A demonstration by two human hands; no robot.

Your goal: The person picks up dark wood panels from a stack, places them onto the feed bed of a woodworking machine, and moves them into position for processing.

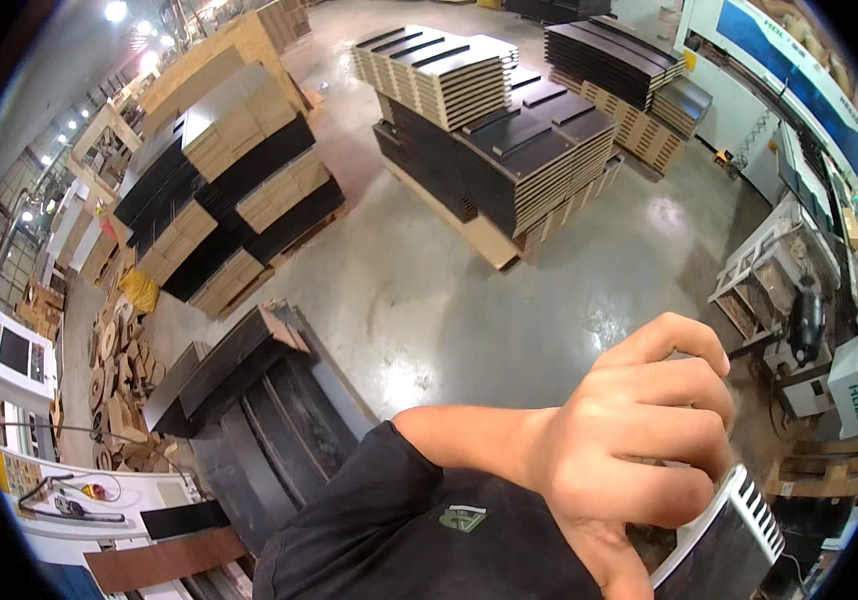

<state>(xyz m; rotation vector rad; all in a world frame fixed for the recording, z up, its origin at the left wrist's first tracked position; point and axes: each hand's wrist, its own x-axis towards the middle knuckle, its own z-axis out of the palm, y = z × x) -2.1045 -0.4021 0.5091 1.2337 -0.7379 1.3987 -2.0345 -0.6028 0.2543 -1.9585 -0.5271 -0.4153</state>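
My left hand (639, 440) is raised close to the camera, its bare forearm reaching rightward across my body from a black sleeve (349, 490). The fingers are half curled and point right, the back of the hand upward. Below them the thumb stands apart, and nothing shows in the gap between. The palm and fingertips are partly hidden. Beyond the fingers is a dark panel with a white slotted edge (757, 515); I cannot tell whether the hand touches it. My right hand does not appear.
Stacked black-and-tan panels (559, 140) stand on the floor ahead, and another tall stack (229, 190) at left. Dark boards (289, 430) lie nearby at lower left. A control screen (21, 358) is at far left, a white-and-blue machine (799, 80) along the right.
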